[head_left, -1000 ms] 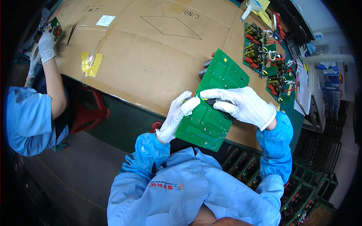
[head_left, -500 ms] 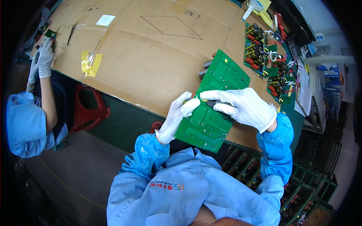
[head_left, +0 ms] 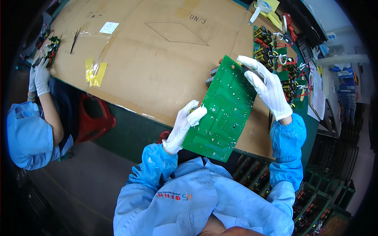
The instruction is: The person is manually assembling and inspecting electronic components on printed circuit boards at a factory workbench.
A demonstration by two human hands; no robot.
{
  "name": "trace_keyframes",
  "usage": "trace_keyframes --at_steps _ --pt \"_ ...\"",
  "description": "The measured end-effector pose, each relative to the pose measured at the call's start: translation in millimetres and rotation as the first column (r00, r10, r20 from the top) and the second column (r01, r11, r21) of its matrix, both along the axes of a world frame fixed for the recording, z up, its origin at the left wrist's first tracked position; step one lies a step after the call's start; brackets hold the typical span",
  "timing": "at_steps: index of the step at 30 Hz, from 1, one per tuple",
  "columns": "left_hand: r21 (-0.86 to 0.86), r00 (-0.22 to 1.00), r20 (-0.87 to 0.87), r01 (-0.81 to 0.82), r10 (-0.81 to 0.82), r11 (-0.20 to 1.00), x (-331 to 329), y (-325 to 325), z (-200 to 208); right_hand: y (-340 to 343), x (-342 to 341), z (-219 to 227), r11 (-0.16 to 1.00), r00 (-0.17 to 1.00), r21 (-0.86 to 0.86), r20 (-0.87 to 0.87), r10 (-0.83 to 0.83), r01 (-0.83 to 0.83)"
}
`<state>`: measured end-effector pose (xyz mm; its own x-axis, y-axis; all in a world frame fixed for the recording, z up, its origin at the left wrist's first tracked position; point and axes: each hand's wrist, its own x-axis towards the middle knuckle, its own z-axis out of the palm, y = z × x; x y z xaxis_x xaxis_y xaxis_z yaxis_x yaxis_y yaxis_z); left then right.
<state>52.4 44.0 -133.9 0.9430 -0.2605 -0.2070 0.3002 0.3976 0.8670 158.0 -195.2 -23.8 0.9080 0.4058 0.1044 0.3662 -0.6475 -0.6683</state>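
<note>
In the head view, the left hand clamps the left edge of the green circuit board, tilted over cardboard; the right hand, fingers parted, is by its upper right edge, any hold unclear. Work on its soldered face seems in hand, next needing a steady left grip; assembled boards crowd that side

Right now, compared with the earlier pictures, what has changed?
The white-gloved right hand moved from the large green circuit board's middle up and right beside its upper right edge, and opened. The co-worker's white-gloved hands drew back toward their body. The white-gloved left hand still grips the board's left edge.
</note>
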Motion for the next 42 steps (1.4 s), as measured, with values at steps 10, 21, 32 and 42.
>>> trace_keyframes --at_steps 10,21,32,42 --pt "0.035 0.993 -0.114 0.023 -0.019 0.999 -1 2 1 -11 13 -1 0.914 0.990 -0.380 -0.077 0.122 -0.142" --pt "0.028 0.995 -0.090 0.041 -0.038 0.999 0 3 5 -12 22 7 0.920 0.973 -0.353 -0.211 0.096 -0.167" --pt "0.016 0.998 -0.059 0.021 -0.020 1.000 -4 4 3 -4 16 -9 0.973 0.991 -0.207 -0.102 0.087 -0.107" --pt "-0.100 1.000 -0.025 0.002 -0.005 0.995 -5 -2 5 -74 -57 24 0.888 0.913 0.247 -0.237 -0.333 0.388"
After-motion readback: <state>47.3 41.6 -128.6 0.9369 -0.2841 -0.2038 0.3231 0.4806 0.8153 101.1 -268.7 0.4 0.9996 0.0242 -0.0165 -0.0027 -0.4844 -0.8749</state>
